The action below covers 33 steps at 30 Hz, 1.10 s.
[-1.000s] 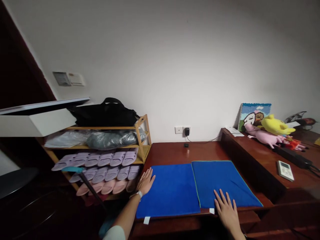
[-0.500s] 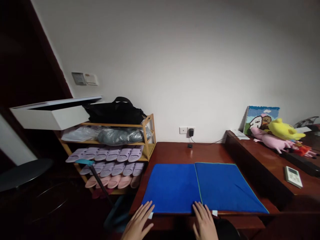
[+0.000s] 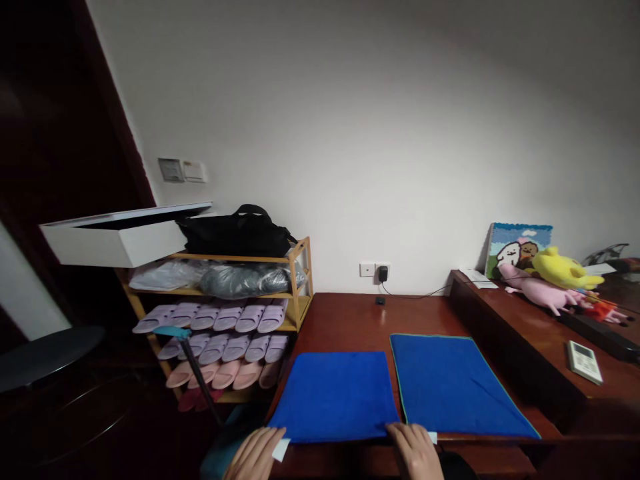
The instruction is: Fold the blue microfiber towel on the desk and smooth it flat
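A plain blue cloth (image 3: pixel 337 393) lies flat on the reddish-brown wooden desk (image 3: pixel 345 317), its near edge at the desk's front. My left hand (image 3: pixel 257 453) is closed at its near left corner, beside a white tag (image 3: pixel 281 450). At the near right corner my right hand (image 3: pixel 414 448) has its fingers closed on the cloth's edge, thumb hidden. To the right, a narrow strip of desk apart, lies a second blue cloth (image 3: pixel 457 383) with green edging; its white tag (image 3: pixel 433 437) shows beside my right hand.
A slipper rack (image 3: pixel 299 317) stands left of the desk, with a black bag (image 3: pixel 237 233) and a white box (image 3: pixel 95 245) on top. On the raised right ledge lie plush toys (image 3: pixel 563 270) and a white remote (image 3: pixel 584 362). A charger (image 3: pixel 383 273) is plugged into the wall.
Both hands have gone from lying spread to gripping the left cloth's near corners. That cloth has slid toward me and away from the green-edged one, opening a gap. The view has tilted up slightly.
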### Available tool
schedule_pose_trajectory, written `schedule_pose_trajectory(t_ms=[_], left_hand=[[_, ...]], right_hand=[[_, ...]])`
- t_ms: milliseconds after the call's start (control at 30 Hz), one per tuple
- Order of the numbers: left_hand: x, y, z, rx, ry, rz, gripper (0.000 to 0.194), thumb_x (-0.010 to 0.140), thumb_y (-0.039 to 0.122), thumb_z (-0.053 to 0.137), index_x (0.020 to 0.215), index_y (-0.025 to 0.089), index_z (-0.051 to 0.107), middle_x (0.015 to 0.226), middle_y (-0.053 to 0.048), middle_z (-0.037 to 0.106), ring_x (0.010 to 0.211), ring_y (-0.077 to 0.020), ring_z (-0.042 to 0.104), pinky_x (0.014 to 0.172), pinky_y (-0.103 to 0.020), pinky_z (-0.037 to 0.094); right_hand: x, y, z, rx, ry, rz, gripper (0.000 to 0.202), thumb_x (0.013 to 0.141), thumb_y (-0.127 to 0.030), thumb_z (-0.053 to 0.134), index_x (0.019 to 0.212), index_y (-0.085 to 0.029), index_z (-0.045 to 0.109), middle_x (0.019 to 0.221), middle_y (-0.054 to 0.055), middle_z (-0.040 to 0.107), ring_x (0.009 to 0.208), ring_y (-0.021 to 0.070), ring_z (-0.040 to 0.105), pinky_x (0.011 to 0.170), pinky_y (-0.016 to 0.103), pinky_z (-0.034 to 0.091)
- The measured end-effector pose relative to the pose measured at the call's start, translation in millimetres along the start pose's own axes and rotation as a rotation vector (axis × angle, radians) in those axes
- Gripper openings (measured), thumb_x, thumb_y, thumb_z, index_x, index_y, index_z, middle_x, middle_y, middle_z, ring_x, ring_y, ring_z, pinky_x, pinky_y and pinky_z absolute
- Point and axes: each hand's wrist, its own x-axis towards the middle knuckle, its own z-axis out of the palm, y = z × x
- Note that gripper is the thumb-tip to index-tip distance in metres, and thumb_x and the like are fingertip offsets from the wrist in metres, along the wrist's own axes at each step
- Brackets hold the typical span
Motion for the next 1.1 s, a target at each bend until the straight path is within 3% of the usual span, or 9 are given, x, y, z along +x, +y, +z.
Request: schedule_pose_trajectory(t_ms=[133,267,367,433,567,700,800,933,1100], left_hand=[[66,11,-75.5,0.045,0.136,0.087,0.047,0.099,0.017,0.040,0.134,0.030,0.068,0.123,-0.003,0.076,0.114,-0.0242,0.071,0.102,-0.041,0.057],[136,37,-156.0,0.001,0.234,0.195,0.043,0.102,0.015,0.041,0.137,0.025,0.064,0.125,-0.005,0.075,0.117,-0.0244,0.069,0.107,-0.045,0.053],[165,61,-193.9,-0.108,0.184,0.253,0.036,0.104,0.018,0.046,0.133,0.025,0.066,0.124,-0.005,0.075,0.115,-0.0230,0.069,0.107,-0.044,0.053],[175,77,-205.1,-0.214,0.122,0.260,0.031,0.105,0.023,0.047,0.128,0.025,0.068,0.120,-0.004,0.076,0.111,-0.0218,0.070,0.104,-0.041,0.055],[187,108,-195.8,-0.446,-0.121,0.179,0.029,0.106,0.033,0.047,0.114,0.028,0.075,0.107,-0.002,0.078,0.099,-0.0189,0.072,0.090,-0.031,0.058],[215,131,-157.1,-0.596,-0.372,0.128,0.027,0.103,0.039,0.052,0.109,0.030,0.077,0.104,0.000,0.079,0.096,-0.0183,0.073,0.088,-0.027,0.056],[262,143,-125.9,-0.681,-0.464,0.164,0.030,0.102,0.043,0.053,0.110,0.028,0.078,0.108,-0.001,0.080,0.099,-0.0203,0.073,0.091,-0.028,0.054],[347,159,-102.1,-0.660,-0.417,0.206,0.032,0.101,0.044,0.053,0.109,0.024,0.077,0.107,-0.002,0.080,0.098,-0.0220,0.073,0.089,-0.029,0.053],[425,187,-101.6,-0.454,-0.132,0.235,0.034,0.105,0.041,0.047,0.108,0.021,0.074,0.107,-0.006,0.079,0.097,-0.0225,0.072,0.088,-0.032,0.052]], right_hand=[[52,4,-89,0.075,-0.036,0.074,0.045,0.097,-0.013,0.047,0.136,-0.029,0.061,0.120,0.004,0.074,0.104,0.0198,0.069,0.090,0.033,0.053],[84,18,-175,0.088,0.039,0.065,0.036,0.101,-0.020,0.048,0.132,-0.028,0.065,0.116,0.005,0.075,0.102,0.0200,0.070,0.088,0.034,0.055],[82,35,-227,0.063,0.052,0.076,0.030,0.101,-0.029,0.052,0.127,-0.030,0.068,0.112,0.006,0.076,0.097,0.0200,0.071,0.087,0.035,0.056],[70,47,-252,0.058,0.016,0.086,0.029,0.101,-0.034,0.054,0.126,-0.032,0.069,0.110,0.006,0.076,0.096,0.0204,0.071,0.085,0.034,0.057],[37,71,-273,0.102,-0.113,0.159,0.029,0.100,-0.045,0.054,0.118,-0.033,0.073,0.105,0.008,0.076,0.089,0.0206,0.072,0.075,0.030,0.059],[22,104,-267,0.104,-0.221,0.305,0.033,0.101,-0.049,0.050,0.113,-0.031,0.074,0.103,0.008,0.076,0.086,0.0196,0.073,0.073,0.029,0.058],[39,143,-264,0.128,-0.245,0.363,0.036,0.102,-0.045,0.046,0.108,-0.025,0.075,0.101,0.007,0.077,0.088,0.0204,0.073,0.078,0.030,0.057],[91,205,-270,0.080,-0.172,0.394,0.030,0.098,-0.029,0.049,0.106,-0.021,0.076,0.101,0.006,0.079,0.089,0.0187,0.073,0.082,0.028,0.055],[149,253,-291,-0.019,0.034,0.411,0.030,0.094,-0.019,0.050,0.111,-0.015,0.074,0.110,0.008,0.078,0.100,0.0199,0.071,0.093,0.031,0.052]])
